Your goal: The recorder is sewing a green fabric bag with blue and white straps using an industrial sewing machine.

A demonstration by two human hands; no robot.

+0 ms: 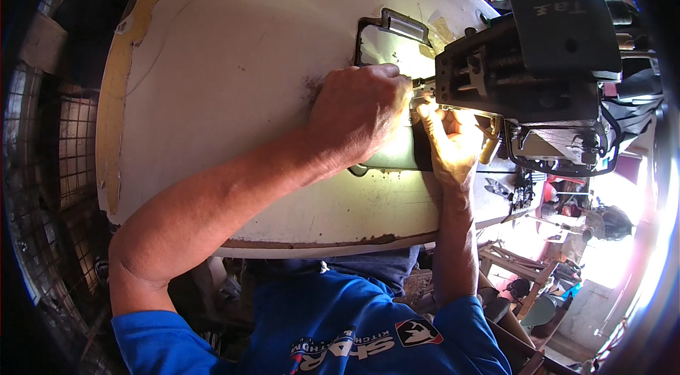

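A black industrial sewing machine (524, 84) stands on the right side of a worn white table (234, 70). My left hand (361, 113) is closed beside the needle end of its head, back of the hand up. Its fingertips are hidden, so I cannot make out what they grip. On the other side of the needle area, my right hand (453, 145) reaches up under the head. Its thumb and fingers are bent together close to the needle parts, and anything small between them is lost in the glare. A bright light falls on both hands and the metal bed plate (393, 152).
A dark-framed recess (393, 24) is cut into the tabletop beyond my left hand. Small dark metal tools (498, 189) lie right of my right forearm. Wire mesh (76, 148) stands at the left. Clutter and a wooden frame (520, 269) sit at the lower right.
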